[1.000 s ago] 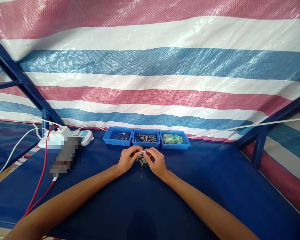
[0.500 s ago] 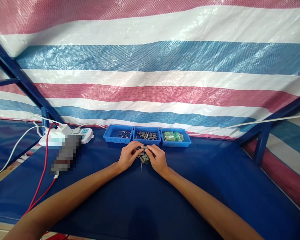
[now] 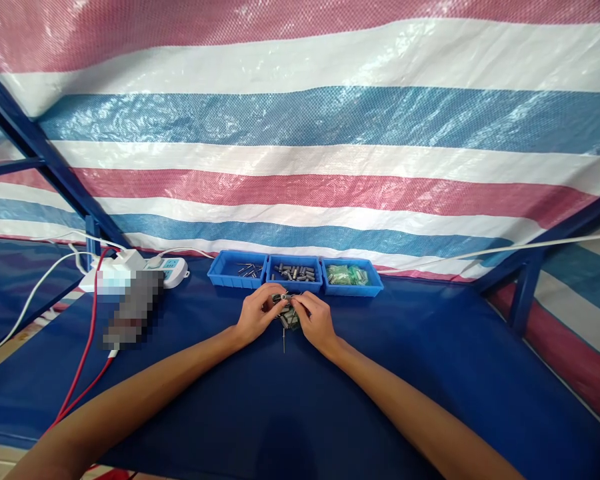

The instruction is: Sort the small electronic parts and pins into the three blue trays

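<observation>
My left hand [image 3: 256, 315] and my right hand [image 3: 318, 321] meet over the blue table, fingers closed in a pinch. Between their fingertips is a small grey metal piece [image 3: 287, 298], too small to make out fully; both hands seem to grip it. Under the fingers lies a pile of small grey and dark metal parts [image 3: 290, 319], partly hidden by the hands. A thin metal pin [image 3: 283, 341] sticks out of the pile toward me.
Behind the hands stand three blue trays: one with thin pins [image 3: 251, 270], one with grey cylinders [image 3: 294, 273], one with green-tinted bags [image 3: 348, 275]. A white power strip [image 3: 175, 272], a blurred dark object [image 3: 136, 308] and a red cable [image 3: 86, 347] lie left on the table [image 3: 420, 347].
The small piece between my fingertips has tilted slightly, and the left thumb has shifted a little. Both hands stay in the same place over the pile.
</observation>
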Demonstrator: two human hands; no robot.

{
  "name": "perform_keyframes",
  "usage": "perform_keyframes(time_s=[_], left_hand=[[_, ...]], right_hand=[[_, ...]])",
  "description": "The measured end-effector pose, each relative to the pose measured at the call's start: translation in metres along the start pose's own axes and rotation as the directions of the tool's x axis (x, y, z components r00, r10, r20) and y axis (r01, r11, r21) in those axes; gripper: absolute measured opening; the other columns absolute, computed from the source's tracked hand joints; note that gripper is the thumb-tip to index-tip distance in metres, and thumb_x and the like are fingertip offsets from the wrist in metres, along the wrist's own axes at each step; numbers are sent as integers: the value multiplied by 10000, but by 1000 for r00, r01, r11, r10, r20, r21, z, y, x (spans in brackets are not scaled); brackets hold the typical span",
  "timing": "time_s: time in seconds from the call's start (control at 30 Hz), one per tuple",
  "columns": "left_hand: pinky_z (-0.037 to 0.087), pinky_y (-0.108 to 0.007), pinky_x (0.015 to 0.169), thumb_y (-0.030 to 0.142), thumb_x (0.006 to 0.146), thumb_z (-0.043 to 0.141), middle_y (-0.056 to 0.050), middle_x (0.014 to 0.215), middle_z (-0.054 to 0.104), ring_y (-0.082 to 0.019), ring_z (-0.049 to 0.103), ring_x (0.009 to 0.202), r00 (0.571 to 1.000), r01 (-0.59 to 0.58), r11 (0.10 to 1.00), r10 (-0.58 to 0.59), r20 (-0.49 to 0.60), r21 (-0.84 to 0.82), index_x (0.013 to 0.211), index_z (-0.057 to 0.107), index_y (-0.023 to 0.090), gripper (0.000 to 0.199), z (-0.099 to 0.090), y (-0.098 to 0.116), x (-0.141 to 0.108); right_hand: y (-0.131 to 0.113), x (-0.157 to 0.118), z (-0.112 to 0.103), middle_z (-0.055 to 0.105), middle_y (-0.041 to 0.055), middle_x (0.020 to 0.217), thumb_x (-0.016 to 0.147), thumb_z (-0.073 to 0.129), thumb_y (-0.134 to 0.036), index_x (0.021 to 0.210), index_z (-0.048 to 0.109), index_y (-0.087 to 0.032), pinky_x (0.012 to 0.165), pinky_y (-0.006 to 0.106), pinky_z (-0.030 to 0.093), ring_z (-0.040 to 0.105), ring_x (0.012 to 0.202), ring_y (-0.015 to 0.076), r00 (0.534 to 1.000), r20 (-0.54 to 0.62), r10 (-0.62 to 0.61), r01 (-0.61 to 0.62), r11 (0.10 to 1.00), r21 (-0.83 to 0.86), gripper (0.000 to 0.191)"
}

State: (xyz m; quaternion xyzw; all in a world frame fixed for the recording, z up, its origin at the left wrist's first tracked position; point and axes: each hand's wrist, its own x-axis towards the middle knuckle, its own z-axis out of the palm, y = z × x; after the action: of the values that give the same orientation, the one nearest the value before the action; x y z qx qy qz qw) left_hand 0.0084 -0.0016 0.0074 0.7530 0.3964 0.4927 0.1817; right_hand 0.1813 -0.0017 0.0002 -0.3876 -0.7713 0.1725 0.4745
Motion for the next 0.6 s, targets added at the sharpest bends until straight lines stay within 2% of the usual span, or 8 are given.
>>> perform_keyframes(time_s=[0.1,0.27,0.43,0.5,0.6], left_hand=[[421,-180,494,315,879,542,-61,1019,657,-44,468,486,998,60,998,-60,13,-7,976,591,174,178,0,1,-1],[416,-178,508,318,883,540,-17,803,683,-73,541,506,993,117,993,-117,18,16,1011,594,178,197,0,1,-2],[424,-184,520,321,884,538,-12,748,665,-85,560,514,991,131,991,-131,14,3,1006,577,169,198,1,0,-2],[425,-183,520,325,884,538,-10,725,656,-90,573,524,991,131,991,-131,7,1,1004,575,166,203,1,-1,-2],[432,-187,529,334,886,532,0,682,639,-93,564,515,991,130,991,-131,25,4,1010,574,167,212,0,-1,-2]], right_hand=[[-1,1,0,594,51,758,951,412,-263,889,654,-175,656,268,444,566,702,158,1000,-1,3,-3,1000,2,266],[-2,0,-1,564,38,729,944,419,-255,876,642,-173,619,259,412,533,653,146,1000,-7,14,-14,1000,-8,247],[-8,0,-7,474,4,594,913,448,-258,728,588,-176,521,263,353,442,524,126,997,-57,-47,49,999,20,246],[-24,3,-13,413,-15,518,899,456,-274,646,538,-192,479,267,324,397,470,122,989,-93,-115,121,991,62,278],[-69,2,-31,412,-16,468,889,455,-281,591,489,-217,452,282,335,400,427,125,985,-107,-137,155,970,186,307]])
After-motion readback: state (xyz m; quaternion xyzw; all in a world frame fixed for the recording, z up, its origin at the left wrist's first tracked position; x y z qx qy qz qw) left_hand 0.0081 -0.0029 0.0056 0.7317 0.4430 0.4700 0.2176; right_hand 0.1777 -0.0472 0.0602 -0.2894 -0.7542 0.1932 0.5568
